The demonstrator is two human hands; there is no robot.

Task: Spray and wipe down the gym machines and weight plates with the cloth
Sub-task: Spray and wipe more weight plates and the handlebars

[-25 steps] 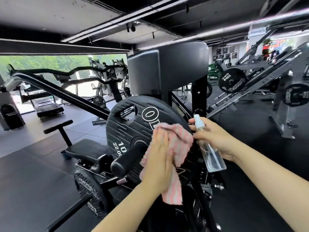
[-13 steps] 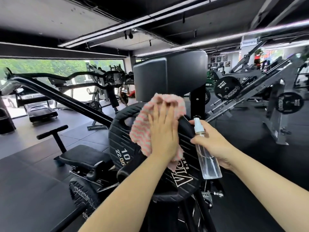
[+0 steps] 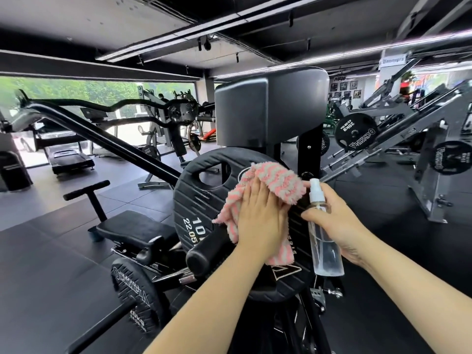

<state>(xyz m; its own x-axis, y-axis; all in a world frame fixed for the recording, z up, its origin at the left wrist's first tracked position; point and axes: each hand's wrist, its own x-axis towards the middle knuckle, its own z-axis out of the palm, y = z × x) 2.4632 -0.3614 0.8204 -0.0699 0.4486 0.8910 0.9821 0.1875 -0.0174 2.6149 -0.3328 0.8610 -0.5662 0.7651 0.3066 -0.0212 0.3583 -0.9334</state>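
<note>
The left hand (image 3: 260, 221) lies flat, fingers straight, pressing the cloth (image 3: 270, 185) against the face of the plate (image 3: 201, 200). The plate stands on edge on the machine, just below the pad (image 3: 268, 108), its face turned toward the person. The cloth covers the upper right of that face; its fluffy top bunches beyond the fingertips, and a tail hangs below the palm toward the plate's lower print. The right hand (image 3: 339, 226) curls round the bottle (image 3: 324, 238), which stands nearly upright, nozzle up, just right of the cloth and touching or almost touching the plate's right rim; which cannot be told.

The uncovered face lies left of and below the cloth: the cut-out grip hole up left, the weight digits lower left, and the handle (image 3: 207, 251) jutting out across the lower part. The left hand is the one on the plate, so the next wipe likely sweeps left or down, and the handle would get in the way of a low stroke.

Against half a second ago, the left hand sits a little lower on the plate and the cloth is spread further right, toward the bottle. A second ago the cloth was lower still, so the stroke looks like a circular rub. The right hand grips the bottle much as before.
</note>
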